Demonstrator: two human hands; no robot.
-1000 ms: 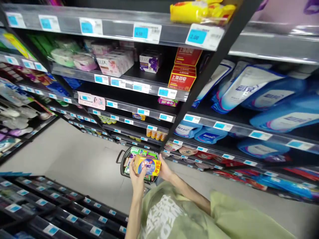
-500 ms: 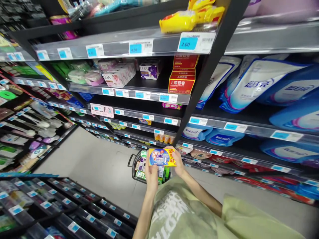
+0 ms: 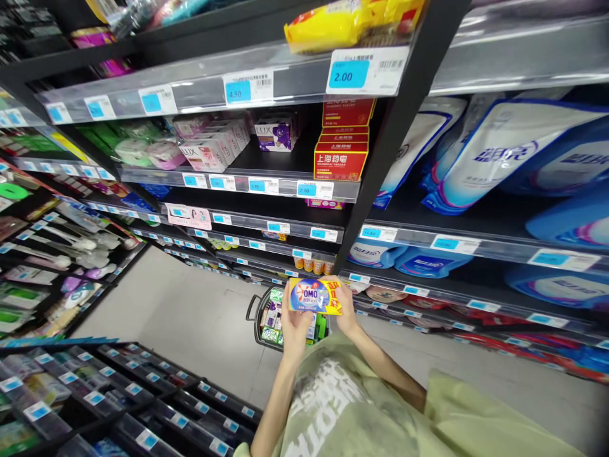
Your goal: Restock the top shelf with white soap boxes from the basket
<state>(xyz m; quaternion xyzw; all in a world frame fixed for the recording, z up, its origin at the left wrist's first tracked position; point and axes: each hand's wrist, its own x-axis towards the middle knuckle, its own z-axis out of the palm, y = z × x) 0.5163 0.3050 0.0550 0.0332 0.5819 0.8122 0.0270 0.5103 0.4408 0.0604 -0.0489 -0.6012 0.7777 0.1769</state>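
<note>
A yellow and blue OMO soap pack (image 3: 309, 296) is held flat in front of my body, its printed face up. My left hand (image 3: 294, 327) grips its left end, thumb along the front edge. At its right end my right hand (image 3: 347, 306) is closed around the pack; some of the fingers are hidden behind it. Below the pack a black basket (image 3: 257, 327) with several boxed goods stands on the floor, partly covered by my hands and the pack.
A shelf rack ahead holds LUX soap boxes (image 3: 275, 136) and red soap boxes (image 3: 340, 156). Blue detergent pouches (image 3: 499, 155) fill the right bay. Another rack (image 3: 114, 393) stands at the lower left, with grey floor (image 3: 181, 304) between.
The view has shifted slightly, bringing the shelves nearer. Both hands keep hold of the soap pack, and my left thumb has moved inward along its front edge.
</note>
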